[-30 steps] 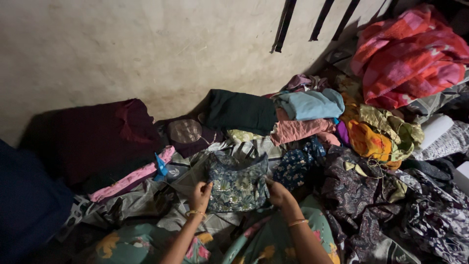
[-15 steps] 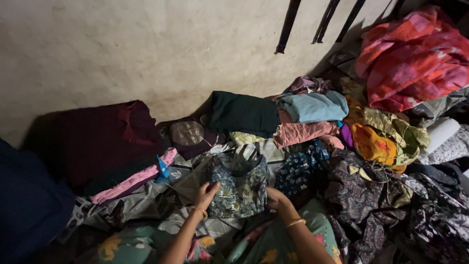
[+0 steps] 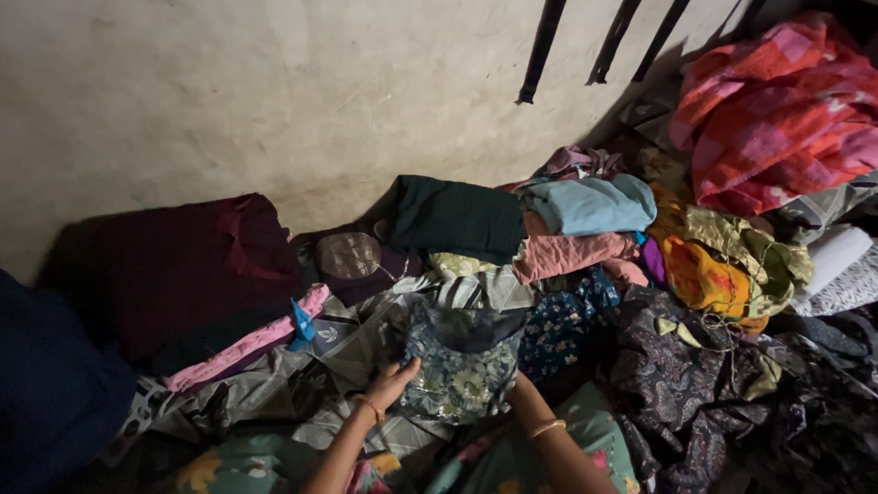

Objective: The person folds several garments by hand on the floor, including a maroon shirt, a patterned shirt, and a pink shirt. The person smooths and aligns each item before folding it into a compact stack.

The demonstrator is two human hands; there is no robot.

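A small floral garment [image 3: 457,366], dark blue with pale flowers, lies in front of me on a grey patterned sheet [image 3: 338,343]. My left hand [image 3: 393,382] grips its left edge, thumb on top. My right hand [image 3: 518,389] is mostly hidden behind the garment's right edge and holds it there; only the wrist with a gold bangle shows. Both wrists wear bangles.
Clothes lie heaped all around: a dark green folded piece [image 3: 455,216], a light blue one [image 3: 590,203], a pink one [image 3: 569,252], an orange and olive bundle [image 3: 722,265], a red checked blanket [image 3: 777,110], maroon cloth [image 3: 183,265]. A plaster wall [image 3: 274,91] stands behind.
Both hands have drawn the floral garment closer and lower toward me, and its top has folded open. The view has tilted slightly downward.
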